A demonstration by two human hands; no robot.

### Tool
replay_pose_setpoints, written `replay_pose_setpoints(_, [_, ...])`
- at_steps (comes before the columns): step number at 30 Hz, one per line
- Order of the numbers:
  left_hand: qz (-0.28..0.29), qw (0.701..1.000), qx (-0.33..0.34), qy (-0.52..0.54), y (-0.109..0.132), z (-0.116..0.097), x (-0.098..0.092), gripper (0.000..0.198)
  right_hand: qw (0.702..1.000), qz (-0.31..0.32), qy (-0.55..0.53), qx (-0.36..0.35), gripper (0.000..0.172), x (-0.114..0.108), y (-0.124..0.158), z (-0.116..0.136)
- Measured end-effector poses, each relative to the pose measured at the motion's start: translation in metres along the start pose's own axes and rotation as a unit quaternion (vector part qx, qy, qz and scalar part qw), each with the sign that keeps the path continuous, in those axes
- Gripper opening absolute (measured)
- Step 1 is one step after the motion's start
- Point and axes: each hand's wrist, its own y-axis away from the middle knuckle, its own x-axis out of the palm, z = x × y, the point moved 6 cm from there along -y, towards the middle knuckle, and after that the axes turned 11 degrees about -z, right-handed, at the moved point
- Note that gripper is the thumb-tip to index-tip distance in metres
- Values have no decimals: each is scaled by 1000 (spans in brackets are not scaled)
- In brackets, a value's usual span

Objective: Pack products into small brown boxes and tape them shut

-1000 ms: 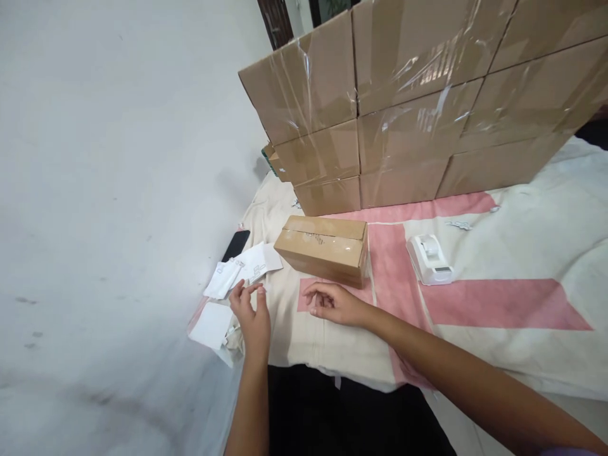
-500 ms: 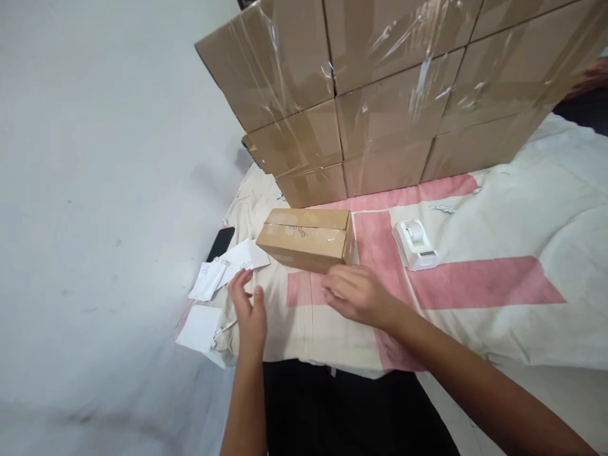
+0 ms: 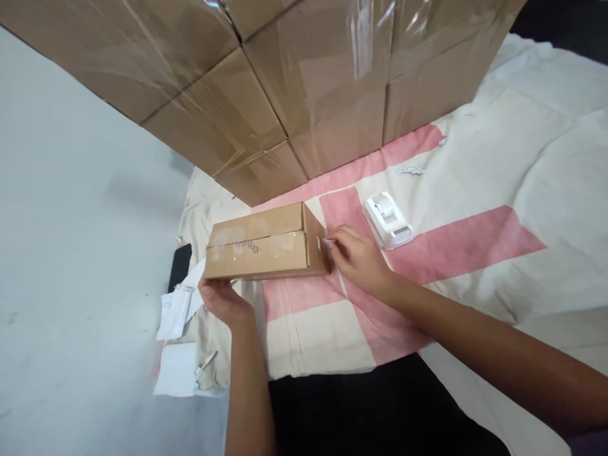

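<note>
A small closed cardboard box (image 3: 263,244) lies on the pink and cream cloth, with dark marks along its top seam. My left hand (image 3: 223,301) holds its near left corner from below, and the fingertips are hidden beneath it. By the box's right end, my right hand (image 3: 356,259) pinches a small pale slip (image 3: 327,240); whether it is paper or tape I cannot tell. A small white patch (image 3: 319,243) shows on that end face. To the right of this hand stands a white tape dispenser (image 3: 388,220).
A tall stack of large cardboard boxes (image 3: 332,95) wrapped in clear film stands behind. White papers (image 3: 175,313) and a black phone-like object (image 3: 180,265) lie at the left edge of the cloth (image 3: 327,329). A crumpled white scrap (image 3: 411,170) rests farther back.
My left hand has moved onto the box's left end. My right hand has come to its right end, and the pale slip now shows. The camera view has shifted and turned.
</note>
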Motion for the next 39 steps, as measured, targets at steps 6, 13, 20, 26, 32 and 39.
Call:
replay_pose_setpoints(6, [-31,999,-16,-31,-6,-2,-12,28,999,-9,27,-37,25,-2,1,2])
replay_pose_setpoints(13, [-58,998,-15,-13,-6,0,-17,25,999,-14,23,-37,28,-1,-1,-5])
replay_pose_setpoints(20, [-42,999,-5,-18,-4,-3,-16,26,1000,-9,10,-27,27,-1,-5,-7])
replay_pose_setpoints(26, [-40,999,13,-4,-4,-3,-16,26,999,-3,0,-49,27,-1,-7,-2])
replay_pose_setpoints(32, [-38,999,11,24,-6,-2,-17,26,999,6,-18,-49,24,-2,-9,0])
replay_pose_setpoints(39, [-34,999,-8,-1,2,-8,-9,19,997,41,-61,-36,16,-1,-10,3])
